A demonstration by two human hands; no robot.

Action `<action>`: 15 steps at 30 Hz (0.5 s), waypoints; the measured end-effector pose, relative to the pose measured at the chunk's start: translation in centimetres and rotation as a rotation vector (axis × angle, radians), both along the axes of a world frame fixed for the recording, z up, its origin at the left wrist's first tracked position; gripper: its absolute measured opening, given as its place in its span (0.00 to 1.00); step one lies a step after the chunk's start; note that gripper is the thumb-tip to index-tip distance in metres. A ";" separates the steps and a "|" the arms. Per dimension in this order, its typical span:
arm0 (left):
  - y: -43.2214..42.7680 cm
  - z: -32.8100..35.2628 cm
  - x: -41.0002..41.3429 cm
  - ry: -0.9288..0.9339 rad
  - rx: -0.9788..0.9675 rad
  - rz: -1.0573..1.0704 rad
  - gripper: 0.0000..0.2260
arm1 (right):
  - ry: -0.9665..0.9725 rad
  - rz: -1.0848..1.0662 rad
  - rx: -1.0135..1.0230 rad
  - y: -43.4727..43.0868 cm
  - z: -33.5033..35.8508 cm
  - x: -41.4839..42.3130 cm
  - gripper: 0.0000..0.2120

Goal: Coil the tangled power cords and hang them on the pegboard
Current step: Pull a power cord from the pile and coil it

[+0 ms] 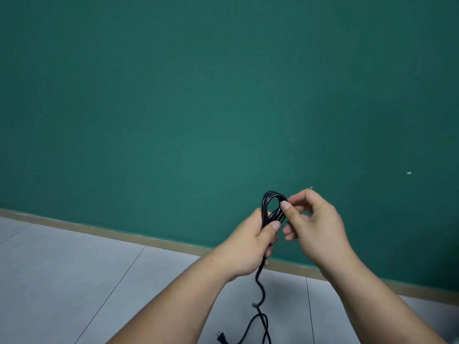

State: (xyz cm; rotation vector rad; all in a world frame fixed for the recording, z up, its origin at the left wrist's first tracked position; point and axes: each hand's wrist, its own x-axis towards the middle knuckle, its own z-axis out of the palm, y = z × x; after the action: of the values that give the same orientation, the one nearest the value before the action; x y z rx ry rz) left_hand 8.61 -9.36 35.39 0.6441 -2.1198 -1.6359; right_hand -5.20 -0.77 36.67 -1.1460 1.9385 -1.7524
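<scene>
two hands meet near the centre right, held up before the wall. left hand: fingers curled round a bundle of black power cord loops, thumb pressed across the strands. right hand: thumb and forefinger pinch the right side of the same loop, other fingers loosely curled below. the loop stands upright above the left fist, several strands thick. from under the left hand one wavy strand hangs down toward the near edge, where more cord lies in loose curves on the floor. plug: at the near edge, left of the curves, prongs pointing up and left. grey floor tiles; tan baseboard along the far side; plain green wall above it, with a small white mark at far right.
</scene>
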 end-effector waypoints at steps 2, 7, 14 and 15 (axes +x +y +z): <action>-0.5 0.2 -0.1 -0.063 -0.092 0.023 0.06 | -0.101 0.070 -0.006 -0.2 -0.1 -0.1 0.04; -0.7 0.3 -0.1 -0.143 -0.270 -0.028 0.06 | 0.050 0.152 0.140 -0.2 -0.1 -0.5 0.13; -0.4 0.1 0.8 -0.331 -0.570 -0.111 0.09 | 0.371 0.166 0.414 0.4 0.0 -1.7 0.16; -0.3 0.3 0.7 -0.333 -0.569 -0.105 0.10 | 0.346 0.175 0.379 0.4 -0.1 -1.8 0.14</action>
State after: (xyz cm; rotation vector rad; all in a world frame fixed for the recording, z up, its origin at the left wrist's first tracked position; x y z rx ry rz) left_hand 9.30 -9.67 35.64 0.6518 -2.7306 -0.9261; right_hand -7.02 -0.39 36.61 -1.4878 2.1589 -1.0904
